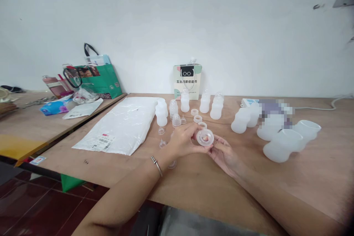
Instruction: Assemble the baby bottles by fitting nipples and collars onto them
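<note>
Just above the table, my left hand (pixel 184 141) grips a round translucent baby bottle collar (pixel 205 137) by its rim, thumb and fingers on either side. A fingertip shows through its middle. My right hand (pixel 223 152) meets it from the right, fingers curled at its lower edge; whether a nipple sits inside is unclear. Behind the hands lie loose collar rings (pixel 197 118). Clear nipples (pixel 161 130) and domed caps (pixel 176 119) stand to the left, some hidden by my left forearm.
Capped white bottles (pixel 205 102) line the back by a paper bag (pixel 188 81). Several uncapped bottles (pixel 278 146) lie or stand at right, near a blurred patch. A white plastic mailer (pixel 118 123) covers the left; beyond a gap, another table holds a green bag (pixel 107 79) and tissues (pixel 55 106).
</note>
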### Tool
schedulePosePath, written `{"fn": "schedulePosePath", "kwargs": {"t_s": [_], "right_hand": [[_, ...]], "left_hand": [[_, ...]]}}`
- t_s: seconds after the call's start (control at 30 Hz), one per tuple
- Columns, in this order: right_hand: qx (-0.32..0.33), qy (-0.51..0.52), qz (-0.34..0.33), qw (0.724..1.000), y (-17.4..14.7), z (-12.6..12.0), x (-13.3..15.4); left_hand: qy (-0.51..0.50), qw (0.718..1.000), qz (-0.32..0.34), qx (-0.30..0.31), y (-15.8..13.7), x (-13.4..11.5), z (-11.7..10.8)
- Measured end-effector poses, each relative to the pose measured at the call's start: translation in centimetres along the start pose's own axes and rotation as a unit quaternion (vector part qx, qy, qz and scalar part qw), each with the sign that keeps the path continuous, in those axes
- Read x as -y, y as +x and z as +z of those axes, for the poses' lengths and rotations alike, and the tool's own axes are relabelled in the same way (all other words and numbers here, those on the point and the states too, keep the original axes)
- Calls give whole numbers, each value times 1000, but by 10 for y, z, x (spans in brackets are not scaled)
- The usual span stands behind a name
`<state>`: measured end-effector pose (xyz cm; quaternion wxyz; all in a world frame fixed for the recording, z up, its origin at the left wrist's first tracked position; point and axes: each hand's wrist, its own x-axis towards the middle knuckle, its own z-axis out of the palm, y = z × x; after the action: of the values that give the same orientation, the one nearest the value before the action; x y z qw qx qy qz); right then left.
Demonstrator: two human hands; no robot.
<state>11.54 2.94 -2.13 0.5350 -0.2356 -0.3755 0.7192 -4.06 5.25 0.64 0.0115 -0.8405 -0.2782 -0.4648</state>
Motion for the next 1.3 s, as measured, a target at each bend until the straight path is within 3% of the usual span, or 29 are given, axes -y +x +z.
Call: {"fn": "schedulePosePath", "kwargs": {"t_s": [0.13, 0.33, 0.5, 0.67, 0.9, 1.0, 1.07, 1.13, 1.2, 1.23, 1.3], "right_hand": [[5, -5, -20, 1000, -3, 5, 1], [1, -20, 2, 1000, -3, 1, -2], [-2, -14, 13, 1000, -3, 1, -3], [13, 5, 12, 1000, -5, 3, -1], [24, 27, 9, 999, -3, -2, -2], [-8, -1, -32, 999, -3, -1, 2], [-44, -84, -85, 992, -4, 0, 7], [-65, -218, -130, 965, -6, 0, 13], [-92, -360, -181, 911, -6, -2, 22], [-118, -421, -219, 872, -6, -4, 27], [-197, -515, -320, 770, -1, -15, 37]], "left_hand": [[1, 998, -48, -28, -3, -2, 4], [-47, 999, -1, -16, -5, -6, 2], [-18, 997, 73, -33, -4, -5, -1], [20, 996, 55, -61, -4, -2, 1], [-7, 999, 33, 28, 2, -1, -8], [26, 996, -4, 81, 4, 1, -10], [52, 993, -26, 105, 5, 2, -9], [68, 989, -35, 123, 6, 3, -8], [72, 987, -41, 136, 6, 4, -7], [69, 987, -46, 139, 6, 5, -7], [60, 987, -59, 134, 6, 6, -7]]}}
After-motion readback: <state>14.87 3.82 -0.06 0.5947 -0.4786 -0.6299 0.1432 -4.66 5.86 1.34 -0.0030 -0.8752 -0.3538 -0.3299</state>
